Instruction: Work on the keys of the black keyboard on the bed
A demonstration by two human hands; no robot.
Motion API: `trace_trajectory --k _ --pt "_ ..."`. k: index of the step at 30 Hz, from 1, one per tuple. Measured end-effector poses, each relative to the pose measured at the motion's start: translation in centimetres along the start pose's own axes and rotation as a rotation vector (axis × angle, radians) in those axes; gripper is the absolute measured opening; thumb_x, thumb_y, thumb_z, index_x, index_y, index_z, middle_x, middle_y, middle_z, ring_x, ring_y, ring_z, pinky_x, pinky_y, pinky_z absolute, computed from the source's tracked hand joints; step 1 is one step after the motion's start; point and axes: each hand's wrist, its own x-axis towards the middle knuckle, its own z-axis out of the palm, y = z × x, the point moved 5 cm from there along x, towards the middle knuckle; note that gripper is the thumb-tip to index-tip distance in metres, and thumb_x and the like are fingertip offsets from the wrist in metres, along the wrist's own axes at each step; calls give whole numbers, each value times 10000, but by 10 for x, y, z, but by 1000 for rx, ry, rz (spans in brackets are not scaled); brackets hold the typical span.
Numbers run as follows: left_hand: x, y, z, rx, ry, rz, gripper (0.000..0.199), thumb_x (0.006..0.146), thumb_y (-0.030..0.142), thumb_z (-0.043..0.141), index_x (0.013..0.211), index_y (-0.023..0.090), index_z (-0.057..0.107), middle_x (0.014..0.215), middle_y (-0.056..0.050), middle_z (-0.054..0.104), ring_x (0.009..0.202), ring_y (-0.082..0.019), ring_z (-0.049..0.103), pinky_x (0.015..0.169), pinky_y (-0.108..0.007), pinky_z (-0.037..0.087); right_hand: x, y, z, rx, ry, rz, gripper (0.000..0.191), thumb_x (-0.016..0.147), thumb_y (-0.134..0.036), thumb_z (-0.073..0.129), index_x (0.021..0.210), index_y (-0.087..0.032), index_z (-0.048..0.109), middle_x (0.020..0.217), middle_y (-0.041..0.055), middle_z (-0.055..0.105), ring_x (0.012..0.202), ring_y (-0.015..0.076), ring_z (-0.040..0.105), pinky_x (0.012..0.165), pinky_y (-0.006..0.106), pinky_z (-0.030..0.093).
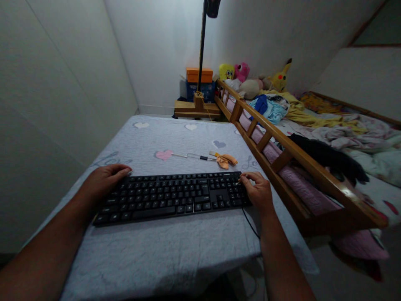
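A black keyboard (169, 194) lies on the cloth-covered table, its keys up and its space bar side nearest me. My left hand (105, 179) rests at the keyboard's left end, thumb along the top corner, the other fingers partly hidden. At the right end, over the number keys, my right hand (257, 188) has thumb and index finger pinched around something small and thin that I cannot make out clearly. A black cable (250, 224) runs from under the keyboard's near edge towards my right wrist.
Beyond the keyboard lie a thin tool with a dark grip (203, 158), a yellow-handled brush (213, 154) and a crumpled orange cloth (226, 160). A wooden bed rail (282, 138) borders the table's right side. A dark pole (202, 50) stands on a wooden base (197, 109) behind.
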Motion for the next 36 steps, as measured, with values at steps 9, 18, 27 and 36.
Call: trace_trajectory --k 9,18,27,36 --pt "2 -3 1 1 14 13 503 733 597 548 968 187 721 916 -37 762 858 -247 682 753 -303 477 0 0 1 5 27 -5 154 846 -296 605 820 -220 736 824 53 702 835 228 645 828 375 477" --pt "1 -5 2 -2 -12 -12 509 744 603 542 985 188 711 869 -31 756 811 -241 682 714 -301 468 -1 -1 2 -13 -1 -6 147 843 -280 583 784 -221 705 762 35 678 803 225 633 807 370 466" --pt "2 -5 2 -2 -5 -2 499 741 604 539 975 200 714 892 -28 758 837 -250 683 742 -312 470 0 0 2 3 39 7 144 837 -300 609 805 -229 730 791 45 694 814 228 644 807 373 477" --pt "2 -4 1 -7 7 -4 506 725 606 541 962 195 718 871 -26 757 813 -243 679 728 -307 478 -1 -2 3 19 35 -13 136 844 -290 620 826 -224 738 798 44 698 818 224 640 804 366 474"
